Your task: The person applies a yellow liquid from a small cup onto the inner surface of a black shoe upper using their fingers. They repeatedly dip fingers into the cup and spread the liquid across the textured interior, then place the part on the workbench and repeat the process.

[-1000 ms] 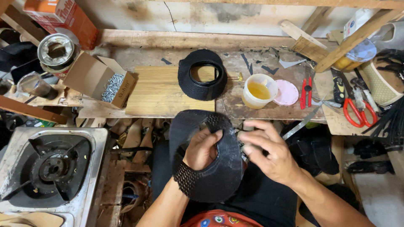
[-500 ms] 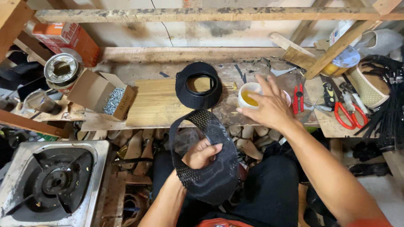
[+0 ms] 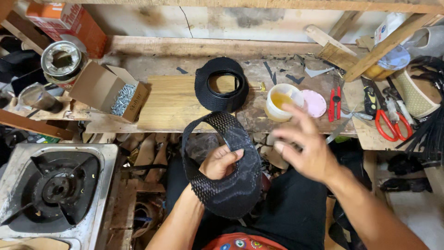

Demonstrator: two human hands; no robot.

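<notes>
1. Left hand (image 3: 221, 162): held over the lap, below the front edge of the tabletop (image 3: 185, 109). Its grip is closed on a black mesh shoe upper (image 3: 229, 185); the fingers are hooked through the opening and curled over the inner rim, so the piece is kept upright and tilted.
2. Right hand (image 3: 303, 150): raised in the air just below a plastic cup of yellow glue (image 3: 281, 103). It is blurred; the fingers are spread, the grip is open, and nothing is seen in it.
3. Black mesh shoe upper: 1 piece, curved into a loop, off the tabletop, carried wholly by the left hand.
4. Second black upper (image 3: 220, 84): 1 piece, laid on a pale wooden board (image 3: 169, 104) at the middle of the tabletop, apart from both hands.
5. Nearby items: a pink lid (image 3: 315, 103) just beside the cup; red pliers (image 3: 334, 103) to its right; red-handled scissors (image 3: 387, 116) further right; an open cardboard box of nails (image 3: 111, 92) at the left; a gas stove (image 3: 51, 190) at lower left.
6. Step in hand, as judged: the held upper is being worked with glue, with the right hand caught between cup and piece.
7. Next move, as judged: a steady left hold is called for, and the right fingertips are to be brought onto the rim of the held upper without the mesh being smeared.
</notes>
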